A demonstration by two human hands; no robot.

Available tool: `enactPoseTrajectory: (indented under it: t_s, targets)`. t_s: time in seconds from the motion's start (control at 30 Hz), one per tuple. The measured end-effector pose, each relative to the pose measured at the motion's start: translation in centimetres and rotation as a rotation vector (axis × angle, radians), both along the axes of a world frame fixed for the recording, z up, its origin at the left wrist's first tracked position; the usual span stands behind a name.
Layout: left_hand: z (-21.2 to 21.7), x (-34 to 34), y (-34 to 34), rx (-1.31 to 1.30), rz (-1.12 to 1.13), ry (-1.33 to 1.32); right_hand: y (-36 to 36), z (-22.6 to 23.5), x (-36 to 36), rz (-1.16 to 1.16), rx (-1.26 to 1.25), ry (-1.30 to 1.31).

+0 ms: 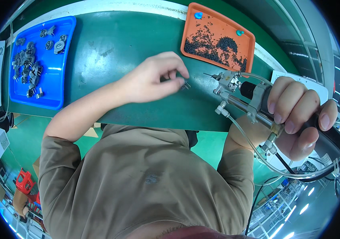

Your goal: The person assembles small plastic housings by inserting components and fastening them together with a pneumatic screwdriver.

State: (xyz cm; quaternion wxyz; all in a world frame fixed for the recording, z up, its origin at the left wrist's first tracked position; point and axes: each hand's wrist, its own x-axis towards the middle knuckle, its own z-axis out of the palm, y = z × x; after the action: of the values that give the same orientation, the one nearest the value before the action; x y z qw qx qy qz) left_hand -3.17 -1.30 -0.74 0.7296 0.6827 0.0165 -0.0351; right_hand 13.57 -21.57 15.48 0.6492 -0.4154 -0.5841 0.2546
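Screwdriver tip lined up on a small part

Fingers of my left hand (154, 79) pinch a small dark metal part (185, 85) down against the green mat (110, 47), near the middle of the bench and just below the orange tray (190, 24). The part is tiny, and I cannot tell its exact shape. My right hand (297, 115) is clenched around the black grip of a powered screwdriver (249, 99), whose thin tip points left toward the part but stands a little apart from it. Clear tubing (253, 149) loops from the tool body down past my wrist.

The orange tray holds a scatter of small dark screws (218, 46); a blue tray (56, 79) of grey metal pieces (28, 63) sits well apart at the far left.

To do this well, I judge the pinch should stay low and firm so the part cannot spin, with fingertips kept off the line of the tip. I would hold the tool square to the part before pressing, and keep the tubing slack so it does not drag the tip sideways.
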Motion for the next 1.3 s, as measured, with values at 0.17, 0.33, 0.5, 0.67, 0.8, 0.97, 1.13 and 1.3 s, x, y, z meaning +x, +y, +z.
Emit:
enactPoseTrajectory:
  t_s: [0.17,0.33,0.5,0.67,0.8,0.97,1.13,1.3]
  targets:
    - [0.6,1.0,-2.0,0.459,0.178,-0.456,0.5,-0.2,-0.4,0.011,-0.009,0.015]
    - [1.4,2.9,-2.2,0.561,0.194,-0.508,0.3,-0.3,-1.0,-0.032,-0.025,-0.022]
    - [2.1,5.2,-1.2,0.706,0.177,-0.643,-0.8,0.3,-0.4,-0.041,-0.013,-0.085]
    - [1.1,9.2,-0.2,0.913,0.398,-0.744,-3.4,0.7,1.3,-0.074,0.024,-0.044]
    - [3.7,3.8,-0.3,0.895,0.178,-0.480,-3.9,1.5,1.5,-0.074,-0.050,-0.089]
    - [2.6,-1.9,-1.6,0.962,-0.068,-0.221,-3.6,2.2,1.5,-0.030,-0.123,-0.193]
    - [1.5,-1.5,-0.7,0.897,0.034,-0.399,-1.9,1.1,0.9,-0.001,-0.108,-0.125]
    - [1.5,-0.8,-0.7,-0.156,0.038,0.118,-1.3,0.7,0.1,-0.048,0.032,-0.161]
